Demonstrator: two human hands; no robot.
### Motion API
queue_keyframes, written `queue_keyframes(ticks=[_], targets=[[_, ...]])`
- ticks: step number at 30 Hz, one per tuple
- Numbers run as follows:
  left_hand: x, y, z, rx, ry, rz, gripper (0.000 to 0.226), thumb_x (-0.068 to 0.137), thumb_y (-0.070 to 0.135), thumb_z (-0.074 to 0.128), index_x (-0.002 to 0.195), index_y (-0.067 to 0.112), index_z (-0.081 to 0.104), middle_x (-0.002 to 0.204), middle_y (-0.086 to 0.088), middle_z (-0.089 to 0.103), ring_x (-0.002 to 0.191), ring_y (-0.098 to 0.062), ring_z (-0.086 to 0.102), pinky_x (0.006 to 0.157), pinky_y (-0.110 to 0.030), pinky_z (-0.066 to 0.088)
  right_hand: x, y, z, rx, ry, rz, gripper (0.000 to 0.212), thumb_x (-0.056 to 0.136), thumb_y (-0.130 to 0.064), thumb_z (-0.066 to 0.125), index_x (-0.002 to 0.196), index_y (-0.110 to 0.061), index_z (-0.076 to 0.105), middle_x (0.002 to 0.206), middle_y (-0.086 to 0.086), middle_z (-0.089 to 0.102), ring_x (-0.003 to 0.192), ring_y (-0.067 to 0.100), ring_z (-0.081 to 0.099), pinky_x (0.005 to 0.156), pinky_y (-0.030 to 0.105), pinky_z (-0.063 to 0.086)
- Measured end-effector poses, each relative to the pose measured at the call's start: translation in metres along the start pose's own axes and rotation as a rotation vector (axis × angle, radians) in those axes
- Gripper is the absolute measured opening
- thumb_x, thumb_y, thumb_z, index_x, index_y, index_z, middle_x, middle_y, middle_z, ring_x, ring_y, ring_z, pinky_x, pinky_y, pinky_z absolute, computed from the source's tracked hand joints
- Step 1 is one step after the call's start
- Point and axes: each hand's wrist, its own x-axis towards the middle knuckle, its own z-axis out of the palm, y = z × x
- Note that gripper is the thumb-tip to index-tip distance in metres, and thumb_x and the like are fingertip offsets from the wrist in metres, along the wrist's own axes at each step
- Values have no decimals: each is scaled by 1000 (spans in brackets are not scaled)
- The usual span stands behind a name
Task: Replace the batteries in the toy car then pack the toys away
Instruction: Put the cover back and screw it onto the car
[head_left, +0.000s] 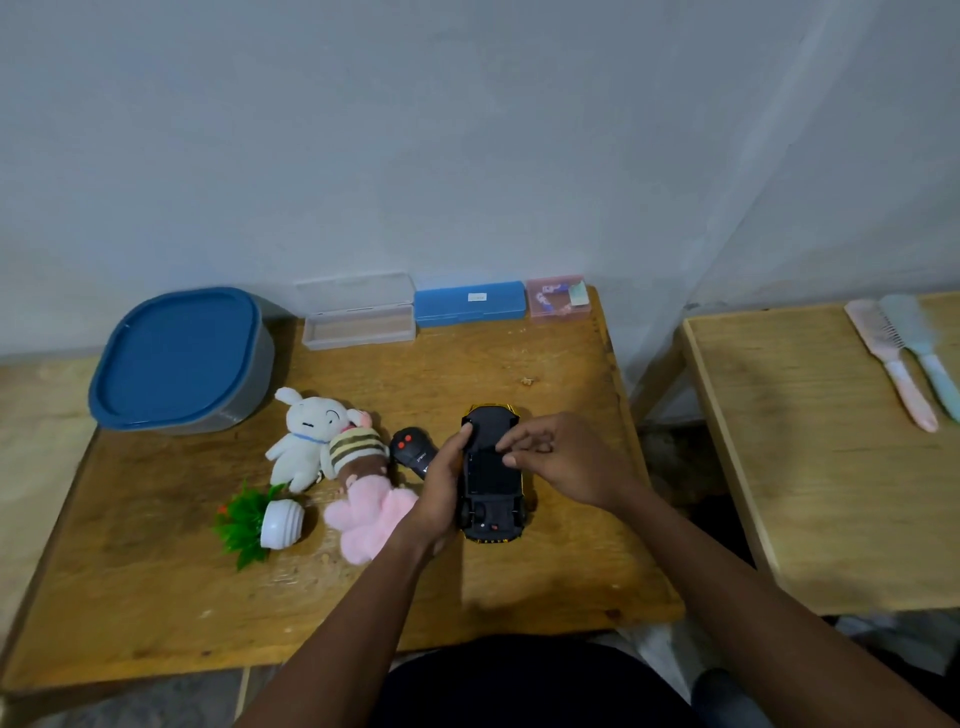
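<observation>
Toy car (492, 475) is lying upside down on the wooden table (519, 587), right of centre, black underside facing up and yellow body showing at both ends. Left hand (439, 488) is gripping the car's left side, thumb hooking over the far end. Right hand (558, 457) is hovering over the chassis with fingers curled and fingertips (506, 446) touching the middle of the underside; can't tell if it's pinching anything. Black remote (413, 449) with red buttons is sitting just left of the car, partly behind the left hand. Further left, a white plush rabbit (304, 439), a striped plush doll (356, 449) and a pink plush (369, 514) are lying bunched together, touching. Small fake plant (260, 522) in a white pot is lying tipped on its side near them. Grey tub with blue lid (179, 358) is sitting at the far left corner. Along the wall: open clear case (358, 317), blue case (470, 304), pink box (558, 299). Second table (831, 493) to the right is holding a pink brush (891, 364) and a pale blue brush (924, 353) side by side.
</observation>
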Motion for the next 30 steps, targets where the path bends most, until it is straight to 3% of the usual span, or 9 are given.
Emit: queue_keyframes(ticks=[6, 13, 17, 20, 23, 27, 30], targets=[[-1, 6, 1, 10, -24, -4, 48, 104, 46, 37, 125, 16, 68, 114, -13, 73, 96, -27, 70, 80, -38, 56, 4, -1, -3, -31, -6, -18, 16, 88, -16, 74, 102, -23, 79, 92, -6, 77, 87, 6, 72, 84, 33, 58], [-2, 12, 2, 8, -21, -11, 48, 103, 47, 38, 125, 18, 68, 119, -15, 71, 102, -30, 68, 83, -40, 55, 10, -1, -4, -54, -44, -12, 16, 92, -18, 69, 103, -24, 79, 97, -10, 77, 92, 2, 70, 86, 31, 57], [0, 13, 2, 5, -15, 4, 48, 102, 47, 39, 124, 17, 68, 119, -16, 71, 103, -30, 68, 87, -42, 54, 13, -3, -3, -78, -47, -8, 16, 92, -23, 68, 101, -31, 78, 97, -10, 77, 91, 12, 71, 86, 43, 58], [2, 15, 3, -16, -15, 6, 47, 103, 43, 38, 126, 13, 66, 115, -14, 71, 98, -28, 68, 81, -38, 55, 14, -3, -3, -194, -20, -61, 17, 92, -23, 68, 104, -28, 78, 98, -15, 75, 87, 0, 68, 76, 29, 56], [5, 14, 3, -39, -35, -5, 50, 102, 44, 40, 130, 10, 64, 114, -16, 71, 95, -28, 69, 77, -36, 57, 15, 1, 1, -332, 81, -161, 16, 89, -28, 73, 104, -28, 79, 92, -20, 60, 77, -2, 57, 66, 17, 42], [8, 14, 7, -45, -8, -10, 48, 92, 46, 52, 121, 13, 70, 105, -16, 73, 90, -29, 70, 76, -37, 55, 14, 10, 8, -416, 236, -193, 15, 87, -35, 74, 100, -29, 79, 105, -11, 46, 106, 8, 47, 83, 28, 48], [12, 13, 10, -66, 1, -36, 49, 91, 46, 54, 124, 13, 68, 108, -17, 73, 93, -31, 69, 82, -41, 54, 11, 16, 13, -315, 303, -163, 16, 85, -35, 76, 102, -35, 78, 120, -14, 42, 123, 9, 43, 96, 33, 47]])
